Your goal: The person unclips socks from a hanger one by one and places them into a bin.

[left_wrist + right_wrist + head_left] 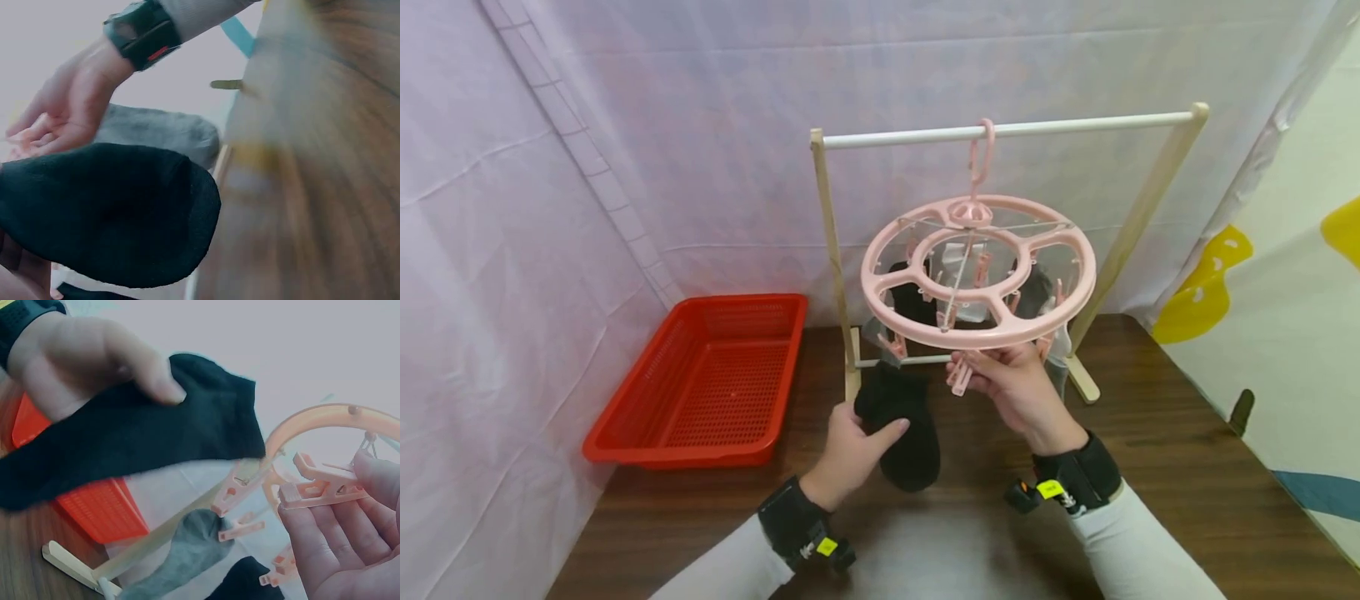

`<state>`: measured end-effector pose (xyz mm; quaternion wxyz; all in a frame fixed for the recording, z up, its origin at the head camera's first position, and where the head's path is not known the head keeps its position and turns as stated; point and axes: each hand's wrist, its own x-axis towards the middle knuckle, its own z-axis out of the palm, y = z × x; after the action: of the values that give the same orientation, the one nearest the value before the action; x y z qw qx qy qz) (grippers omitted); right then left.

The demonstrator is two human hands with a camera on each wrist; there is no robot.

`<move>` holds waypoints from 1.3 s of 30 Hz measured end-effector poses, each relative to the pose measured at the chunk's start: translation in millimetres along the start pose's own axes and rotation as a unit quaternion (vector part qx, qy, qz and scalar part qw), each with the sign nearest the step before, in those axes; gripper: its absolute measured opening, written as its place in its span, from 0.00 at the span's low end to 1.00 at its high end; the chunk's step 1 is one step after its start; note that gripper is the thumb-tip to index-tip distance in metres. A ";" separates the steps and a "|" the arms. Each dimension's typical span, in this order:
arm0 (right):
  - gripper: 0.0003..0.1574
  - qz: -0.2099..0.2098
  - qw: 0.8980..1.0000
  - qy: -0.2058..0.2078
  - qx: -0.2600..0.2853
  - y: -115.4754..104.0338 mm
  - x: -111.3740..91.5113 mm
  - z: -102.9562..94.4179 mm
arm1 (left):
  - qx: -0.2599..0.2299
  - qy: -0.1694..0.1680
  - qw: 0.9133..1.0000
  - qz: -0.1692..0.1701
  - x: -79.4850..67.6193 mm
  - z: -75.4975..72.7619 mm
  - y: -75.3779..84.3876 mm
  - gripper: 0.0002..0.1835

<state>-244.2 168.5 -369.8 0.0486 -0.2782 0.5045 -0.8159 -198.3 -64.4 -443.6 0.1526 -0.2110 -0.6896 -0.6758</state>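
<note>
Plain white sleeves are worn. Wide black wrist straps are fastened near sleeve ends. Small black devices are attached, each marked by bright yellow label, small white marks set alongside.

Matt cloth sock, smooth, seemingly plastic clip

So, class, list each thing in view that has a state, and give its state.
Left hand: gripping.
Held black sock: in the left hand, unclipped.
Right hand: pinching.
Pinched pink clip: no sock in it.
Pink hanger: hung by its hook.
Gray sock on the hanger's left: clipped.
Red basket: right side up.
Wooden stand: upright.
</note>
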 end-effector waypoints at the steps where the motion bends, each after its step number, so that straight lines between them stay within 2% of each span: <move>1: 0.14 -0.001 1.000 0.000 -0.002 0.1 0.3 -0.2 | 0.000 0.007 1.000 0.009 1.0 -4.1 3.8 0.14; 3: 0.13 0.002 1.000 0.003 -0.003 0.2 0.7 -0.4 | 0.003 0.023 0.999 0.022 3.7 -12.7 11.6 0.13; 6: 0.13 0.010 1.000 0.007 -0.011 -0.5 1.4 -0.8 | 0.012 0.026 0.999 0.036 10.4 -27.9 24.5 0.12; 10: 0.13 0.019 1.000 0.007 -0.017 -0.8 2.2 -0.8 | 0.032 0.033 0.998 0.039 21.7 -51.1 37.9 0.13; 12: 0.13 0.021 1.000 0.005 -0.018 -0.4 2.5 0.1 | 0.042 0.052 0.997 0.034 26.5 -63.7 41.7 0.13; 17: 0.14 0.021 1.000 -0.002 -0.020 0.7 3.8 2.0 | 0.044 0.094 0.995 -0.005 35.2 -96.6 52.7 0.15; 23: 0.13 0.018 1.000 -0.004 -0.021 1.9 4.8 4.0 | 0.100 0.124 0.985 -0.070 39.5 -137.5 72.5 0.18; 25: 0.13 0.020 1.000 -0.004 -0.021 2.6 4.8 5.3 | 0.099 0.138 0.982 -0.079 40.5 -151.9 79.2 0.19; 28: 0.12 0.022 1.000 -0.005 -0.020 3.6 4.9 6.5 | 0.072 0.156 0.981 -0.085 41.2 -172.0 85.7 0.20; 30: 0.12 0.024 0.999 -0.005 -0.022 4.3 4.9 6.9 | 0.068 0.151 0.982 -0.093 41.4 -183.8 86.8 0.21; 34: 0.12 0.032 0.999 -0.007 -0.022 5.3 4.5 6.7 | 0.103 0.111 0.981 -0.125 41.7 -201.8 80.7 0.22; 37: 0.13 0.036 0.999 -0.011 -0.023 6.2 4.2 7.2 | 0.145 0.080 0.974 -0.156 43.5 -210.7 71.2 0.23; 39: 0.12 0.037 0.999 -0.014 -0.023 7.0 4.0 7.5 | 0.173 0.063 0.966 -0.182 45.0 -214.6 64.8 0.23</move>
<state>-245.2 157.7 -371.6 0.0791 -0.2718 0.5319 -0.7981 -221.0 -274.6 -356.4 0.1047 -0.0089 -0.8119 -0.5743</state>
